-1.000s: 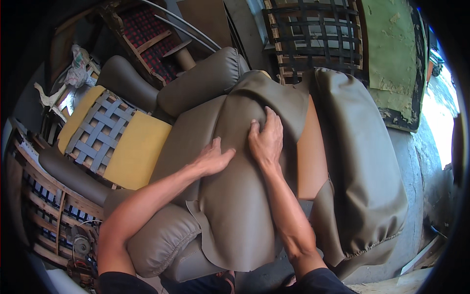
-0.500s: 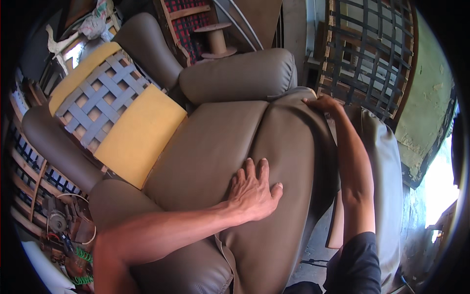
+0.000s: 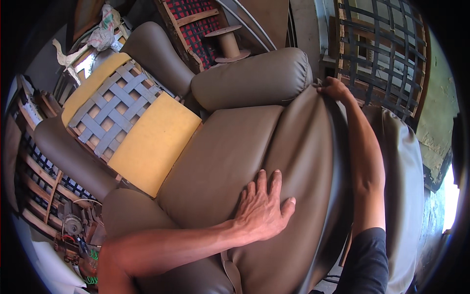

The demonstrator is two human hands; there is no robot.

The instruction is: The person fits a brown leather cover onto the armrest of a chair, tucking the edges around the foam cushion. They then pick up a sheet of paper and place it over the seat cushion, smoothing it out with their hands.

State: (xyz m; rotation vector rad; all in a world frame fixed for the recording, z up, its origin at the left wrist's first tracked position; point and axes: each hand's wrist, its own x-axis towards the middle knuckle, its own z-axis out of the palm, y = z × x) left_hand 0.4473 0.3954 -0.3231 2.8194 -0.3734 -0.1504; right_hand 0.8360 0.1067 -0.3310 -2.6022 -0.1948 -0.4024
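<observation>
A brown leatherette armchair fills the middle, its smooth seat [image 3: 215, 152] joined along a seam to a loose cover flap [image 3: 306, 147]. My left hand [image 3: 264, 210] lies flat with fingers spread across the flap beside the seam. At the far end, next to the front of the rolled armrest [image 3: 252, 78], my right hand [image 3: 335, 89] pinches the flap's gathered corner. Folds fan out from that pinch towards my left hand. The backrest is bare, with woven grey webbing [image 3: 115, 108] and a yellow foam panel [image 3: 154, 142]. A narrow strip of cover [image 3: 231, 274] hangs at the near end of the seam.
A frame with black webbing [image 3: 382, 54] leans at the far right, behind grey-brown draped upholstery [image 3: 399, 196]. Beyond the armrest stand a spool [image 3: 228, 44] and a frame with red-and-black webbing [image 3: 193, 32]. Tools and a green coil [image 3: 92, 267] lie at lower left.
My right hand has pulled the flap's far corner up and outward, drawing it taut into folds. The left hand stays pressed near the seam. The whole view has shifted slightly.
</observation>
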